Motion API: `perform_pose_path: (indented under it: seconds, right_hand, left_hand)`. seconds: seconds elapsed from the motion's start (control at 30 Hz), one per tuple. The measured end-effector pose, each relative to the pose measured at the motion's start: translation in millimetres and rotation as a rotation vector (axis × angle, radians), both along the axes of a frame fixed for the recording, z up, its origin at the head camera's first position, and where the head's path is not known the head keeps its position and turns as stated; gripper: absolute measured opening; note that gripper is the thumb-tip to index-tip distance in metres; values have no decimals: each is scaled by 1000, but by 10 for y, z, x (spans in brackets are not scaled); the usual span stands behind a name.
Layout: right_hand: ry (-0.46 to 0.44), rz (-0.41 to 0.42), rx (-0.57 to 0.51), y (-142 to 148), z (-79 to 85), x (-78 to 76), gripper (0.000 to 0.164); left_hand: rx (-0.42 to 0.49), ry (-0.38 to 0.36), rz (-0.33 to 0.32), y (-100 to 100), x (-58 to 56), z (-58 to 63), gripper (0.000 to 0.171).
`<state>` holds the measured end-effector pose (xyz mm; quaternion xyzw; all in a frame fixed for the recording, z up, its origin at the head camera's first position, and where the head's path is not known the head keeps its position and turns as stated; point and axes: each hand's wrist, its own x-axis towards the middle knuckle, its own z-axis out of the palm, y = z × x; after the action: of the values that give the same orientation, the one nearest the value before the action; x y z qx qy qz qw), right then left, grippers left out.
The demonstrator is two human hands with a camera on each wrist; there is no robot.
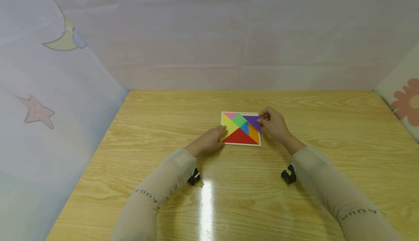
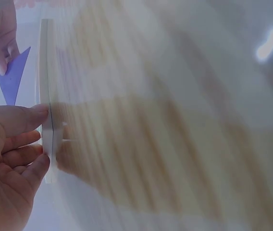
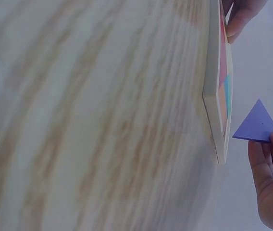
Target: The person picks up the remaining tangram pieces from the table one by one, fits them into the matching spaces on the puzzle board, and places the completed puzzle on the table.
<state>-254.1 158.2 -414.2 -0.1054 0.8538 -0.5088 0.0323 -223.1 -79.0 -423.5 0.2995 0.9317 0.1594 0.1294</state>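
Observation:
A square tangram tray (image 1: 243, 145) with a pale rim lies on the table. In it are a yellow triangle (image 1: 230, 126), a red triangle (image 1: 240, 138), a pink piece (image 1: 231, 115), a green piece (image 1: 239, 119), a blue triangle (image 1: 245, 128) and an orange piece (image 1: 252, 133). My left hand (image 1: 210, 141) holds the tray's left side, thumb and fingertips on its edge in the left wrist view. Between thumb and fingers, my right hand (image 1: 274, 124) pinches a purple triangle (image 3: 256, 122). That piece is raised over the tray's far right corner, where a strip of bare tray shows.
The wooden table (image 1: 163, 124) reaches back to a pale wall covering (image 1: 183, 51). Printed side panels stand left and right. Black wrist devices (image 1: 288, 175) sit under both sleeves, just above the tabletop.

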Motion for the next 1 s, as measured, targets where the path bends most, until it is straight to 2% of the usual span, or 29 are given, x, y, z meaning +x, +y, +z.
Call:
perform_pose_path:
  seconds: [0.57,1.0]
  right_hand:
    - [18,-16,72,-24,-3,-73,16]
    - [11,-44,136,-31,-41,-144,17]
  left_hand:
    - [5,-28,16,1,19,19,47]
    - [4,-16,6,-5,16,14,47]
